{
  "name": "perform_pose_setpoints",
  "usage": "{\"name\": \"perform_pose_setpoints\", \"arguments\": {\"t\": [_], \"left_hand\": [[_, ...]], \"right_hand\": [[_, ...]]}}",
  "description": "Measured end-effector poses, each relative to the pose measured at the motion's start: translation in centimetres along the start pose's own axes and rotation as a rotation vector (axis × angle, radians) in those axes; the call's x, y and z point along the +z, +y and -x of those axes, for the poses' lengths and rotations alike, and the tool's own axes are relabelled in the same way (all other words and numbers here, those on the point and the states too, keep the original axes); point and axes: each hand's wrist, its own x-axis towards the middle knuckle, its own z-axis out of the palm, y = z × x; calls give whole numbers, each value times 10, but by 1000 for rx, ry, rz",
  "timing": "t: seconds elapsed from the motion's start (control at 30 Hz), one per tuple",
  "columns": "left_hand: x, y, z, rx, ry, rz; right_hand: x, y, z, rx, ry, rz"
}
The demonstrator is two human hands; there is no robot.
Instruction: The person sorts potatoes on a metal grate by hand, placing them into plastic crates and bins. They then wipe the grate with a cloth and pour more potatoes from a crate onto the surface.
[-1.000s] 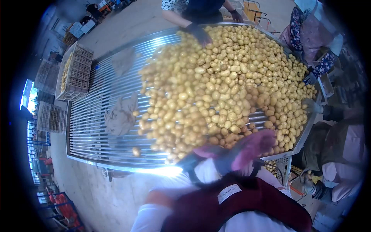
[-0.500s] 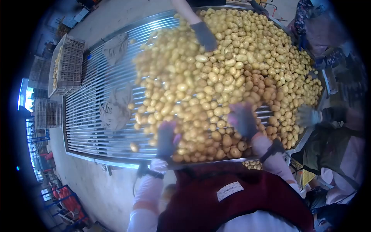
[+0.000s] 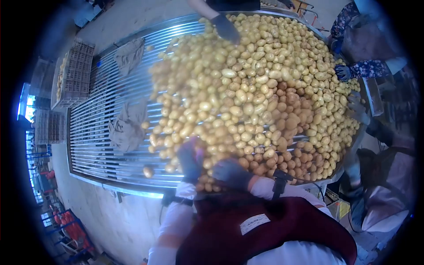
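Note:
Potatoes (image 3: 247, 98) lie in a broad heap over a slatted metal sorting table (image 3: 92, 148). My left hand (image 3: 190, 162), in a grey glove with pinkish fingertips, reaches over the near edge, its fingers stretched out against the potatoes and the thumb apart. Close to its right, my right hand (image 3: 232, 173), also gloved, lies low over the potatoes at the near rim. Motion smears its fingers, and I cannot tell whether they grip a potato. Browner potatoes (image 3: 293, 112) form a patch to the right of the middle.
Crumpled grey cloths (image 3: 129, 127) lie on the slats at left. Stacked crates (image 3: 76, 75) stand beyond the left end, the top one holding potatoes. Across the table a co-worker's gloved hand (image 3: 226, 28) touches the heap; another gloved hand (image 3: 342, 72) is at the right edge.
My right hand has swept left and toward me, ending beside my left hand. My left hand has stayed nearly in place. A co-worker's hand has appeared at the right edge.

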Motion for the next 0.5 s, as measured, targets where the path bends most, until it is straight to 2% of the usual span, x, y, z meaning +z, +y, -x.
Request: {"name": "perform_pose_setpoints", "arguments": {"t": [0.07,0.1,0.17,0.23,0.3,0.33,0.37,0.43,0.47,0.5], "left_hand": [[-14,34,-12,142,15,6],[-14,45,-16,179,-74,-24],[5,59,-29,342,-207,93],[21,65,-33,453,-292,144],[30,72,-42,439,-450,39],[34,75,-44,431,-535,-15],[40,75,-44,448,-539,32],[45,78,-46,472,-539,118],[44,86,-45,345,-615,225],[42,97,-40,212,-691,330]], "right_hand": [[-20,6,13,156,-100,43],[-35,11,21,239,-149,66],[-67,24,37,287,-91,209],[-106,48,60,480,67,153],[-126,68,91,594,265,153],[-132,89,116,645,239,313],[-141,99,130,694,210,472],[-150,98,146,930,582,202],[-155,97,148,1028,767,54],[-153,100,149,1011,788,48]]}}
